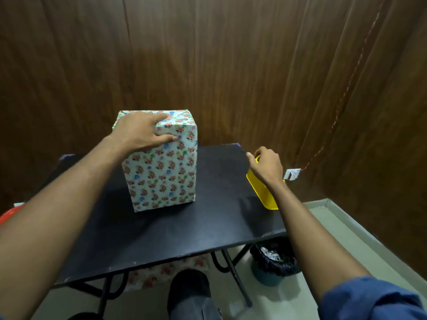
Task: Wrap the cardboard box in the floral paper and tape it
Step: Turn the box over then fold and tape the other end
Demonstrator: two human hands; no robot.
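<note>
The cardboard box (pixel 161 172) stands upright on the black table (pixel 161 232), fully covered in white floral paper. My left hand (pixel 138 132) rests on its top near corner, fingers spread over the top face and thumb on the front. My right hand (pixel 265 166) is at the table's right edge, fingers curled over the rim of a yellow tray (pixel 263 192). I cannot see what lies inside the tray, and no tape is visible.
A dark wood-panel wall stands close behind the table. A bin with a black liner (pixel 275 259) sits on the floor at the right, under the table edge. More floral paper (pixel 161 273) lies under the table. My shoe (pixel 189 289) shows below.
</note>
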